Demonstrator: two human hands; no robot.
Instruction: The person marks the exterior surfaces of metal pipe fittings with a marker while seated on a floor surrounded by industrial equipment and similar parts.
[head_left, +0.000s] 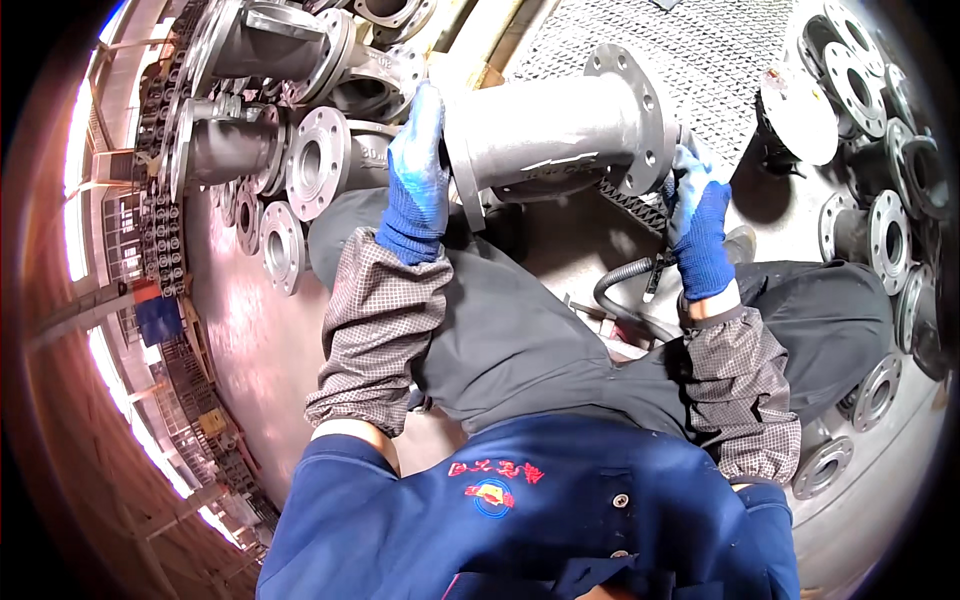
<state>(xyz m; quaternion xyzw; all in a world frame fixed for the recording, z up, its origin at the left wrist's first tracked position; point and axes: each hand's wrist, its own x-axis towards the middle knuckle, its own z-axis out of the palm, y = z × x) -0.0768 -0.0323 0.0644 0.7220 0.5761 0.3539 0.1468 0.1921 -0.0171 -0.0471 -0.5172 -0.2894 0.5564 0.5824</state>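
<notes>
A grey cast-metal flanged valve body (555, 125) lies crosswise in front of me, above my knees, with a bolt-holed round flange at its right end. My left hand (416, 180), in a blue knit glove with a pale coated palm, is closed on the flange at its left end. At the right flange, my right hand (697, 215), gloved alike, has its fingers curled against the rim; the fingertips are partly hidden. Just below that hand are a ribbed dark hose (622, 273) and a black fitting, and I cannot tell whether the hand touches them.
Several grey flanged castings (240, 150) are stacked at the far left, and more flanged pieces (888, 240) stand along the right. A metal mesh surface (715, 60) lies beyond the valve body. A pale round disc (800, 118) tops a dark piece at the far right.
</notes>
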